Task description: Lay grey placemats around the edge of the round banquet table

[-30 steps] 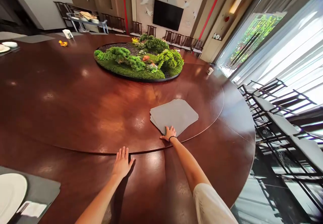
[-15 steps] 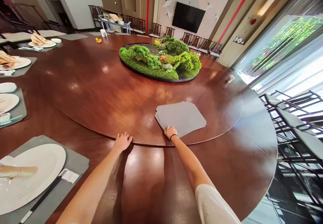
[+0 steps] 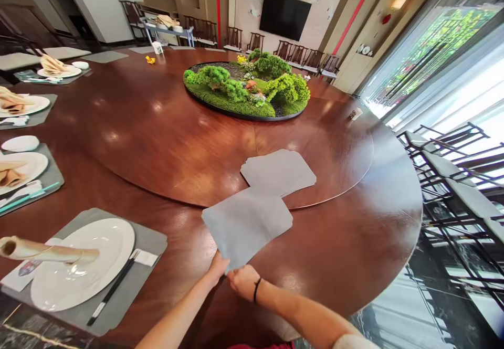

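Note:
A single grey placemat (image 3: 248, 223) is in both my hands, above the near part of the round wooden table (image 3: 331, 254). My left hand (image 3: 217, 268) pinches its near left corner. Close beside it, my right hand (image 3: 243, 282), with a dark band at the wrist, grips the near edge. Beyond the held placemat lies a stack of grey placemats (image 3: 281, 168) on the raised inner disc (image 3: 169, 149); the held one overlaps the stack's near edge in view. To my left, a white plate (image 3: 102, 228) with a rolled napkin rests on another grey placemat (image 3: 151, 241).
Black chopsticks (image 3: 112, 288) lie beside the near plate. More place settings line the table's left side. A green miniature garden (image 3: 248, 89) stands at the centre. Chairs (image 3: 452, 181) are along the right, and a small card stand (image 3: 355, 114) sits near the right rim.
My right hand has drawn one placemat off the stack toward me. My left hand has left the disc's edge and taken hold of that placemat. The view has shifted slightly.

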Demonstrator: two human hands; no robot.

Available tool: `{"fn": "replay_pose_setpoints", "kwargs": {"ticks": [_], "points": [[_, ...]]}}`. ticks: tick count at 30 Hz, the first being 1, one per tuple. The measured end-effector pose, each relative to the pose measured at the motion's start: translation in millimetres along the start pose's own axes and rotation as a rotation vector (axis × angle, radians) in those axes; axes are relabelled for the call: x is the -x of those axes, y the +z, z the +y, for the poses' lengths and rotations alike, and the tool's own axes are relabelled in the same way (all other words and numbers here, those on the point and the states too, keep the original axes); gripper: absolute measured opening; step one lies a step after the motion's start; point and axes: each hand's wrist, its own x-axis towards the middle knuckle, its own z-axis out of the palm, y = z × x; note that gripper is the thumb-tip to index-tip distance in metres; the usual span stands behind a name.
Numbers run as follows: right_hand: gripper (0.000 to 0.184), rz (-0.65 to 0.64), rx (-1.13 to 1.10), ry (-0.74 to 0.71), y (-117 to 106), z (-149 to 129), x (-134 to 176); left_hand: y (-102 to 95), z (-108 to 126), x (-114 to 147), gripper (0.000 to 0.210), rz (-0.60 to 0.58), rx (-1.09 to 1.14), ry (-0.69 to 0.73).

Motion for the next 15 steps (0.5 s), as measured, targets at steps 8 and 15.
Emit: {"fn": "replay_pose_setpoints", "kwargs": {"ticks": [8,15], "points": [[0.064,0.504,0.161,0.792,60.8,112.3,130.5,-31.6,-87.2,71.9,0.032,0.066,-0.114,-0.129],[0.075,0.573,0.013,0.715,89.4,181.7,186.1,-40.0,-112.1,98.5,0.077,0.343,-0.295,-0.001]]}}
